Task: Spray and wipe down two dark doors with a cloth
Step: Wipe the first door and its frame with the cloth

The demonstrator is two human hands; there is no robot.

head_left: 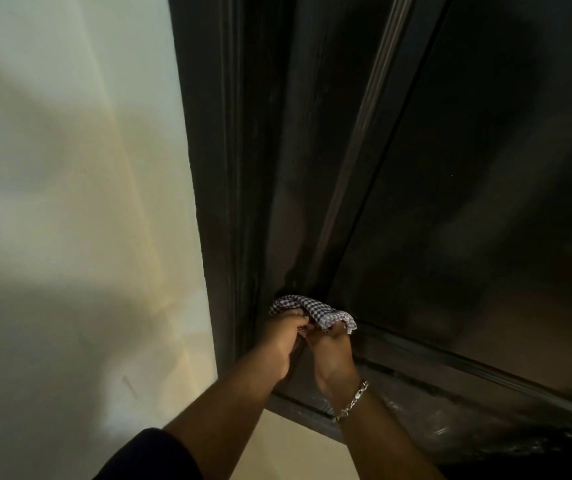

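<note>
Dark door point(468, 202), cloth point(312, 311) above hands.

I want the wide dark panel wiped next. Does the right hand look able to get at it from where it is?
Probably yes: the right hand holds the checked cloth at the dark panel's lower corner, with nothing visible between them.

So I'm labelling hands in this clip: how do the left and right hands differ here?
The left hand has a bare wrist, while the right hand has a silver chain bracelet at its wrist. The left grips the checked cloth nearer the dark door frame; the right grips the end toward the dark door panel. Both are closed on the cloth.
</note>
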